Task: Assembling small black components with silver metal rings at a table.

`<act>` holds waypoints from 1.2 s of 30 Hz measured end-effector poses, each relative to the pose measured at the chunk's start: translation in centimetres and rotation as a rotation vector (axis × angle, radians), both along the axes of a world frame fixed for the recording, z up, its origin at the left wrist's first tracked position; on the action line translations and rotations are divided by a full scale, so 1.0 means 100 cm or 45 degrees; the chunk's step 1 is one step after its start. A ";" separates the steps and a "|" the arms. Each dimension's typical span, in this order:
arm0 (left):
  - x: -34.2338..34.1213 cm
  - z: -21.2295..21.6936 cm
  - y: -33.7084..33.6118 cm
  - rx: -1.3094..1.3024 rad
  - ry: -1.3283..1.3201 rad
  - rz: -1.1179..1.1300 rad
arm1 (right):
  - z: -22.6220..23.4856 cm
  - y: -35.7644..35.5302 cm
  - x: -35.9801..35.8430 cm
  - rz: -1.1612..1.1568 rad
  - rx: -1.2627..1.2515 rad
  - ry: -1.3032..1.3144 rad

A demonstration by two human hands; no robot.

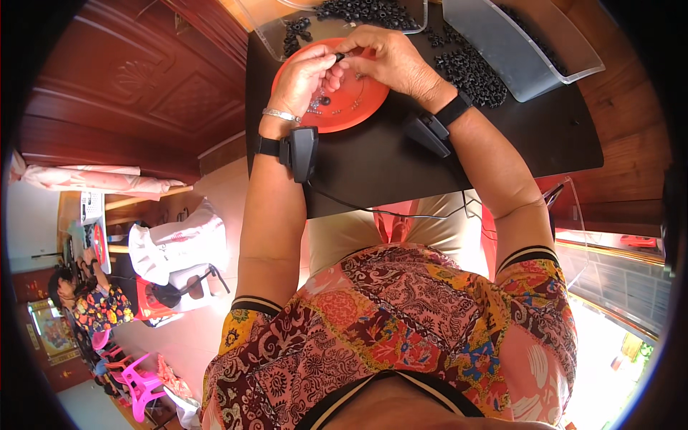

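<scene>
Above an orange-red round plate (362,107), my two hands meet fingertip to fingertip. My left hand (307,77) is closed in a pinch on a small black part (340,57). My right hand (390,61) comes in from the other side, its thumb and forefinger closed at the same part. Whether a second tiny piece sits between the right fingertips is hidden. Inside the plate, below my left fingers, lie several tiny shiny pieces (315,106) and a dark round one (326,101).
A heap of small black parts (469,75) lies on the dark table (401,172), right of the plate. Clear plastic bins (516,61) stand at the far side. A thin black cable (380,212) hangs along the near edge. Another person (100,304) sits far left.
</scene>
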State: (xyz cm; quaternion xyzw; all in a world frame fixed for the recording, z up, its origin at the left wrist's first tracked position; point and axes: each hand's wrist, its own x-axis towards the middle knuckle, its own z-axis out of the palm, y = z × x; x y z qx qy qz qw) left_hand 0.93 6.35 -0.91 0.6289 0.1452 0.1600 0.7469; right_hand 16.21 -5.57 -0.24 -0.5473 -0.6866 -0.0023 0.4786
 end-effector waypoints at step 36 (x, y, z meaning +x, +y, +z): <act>-0.001 -0.001 0.001 0.228 0.144 -0.022 | 0.014 -0.005 -0.001 -0.010 -0.269 0.162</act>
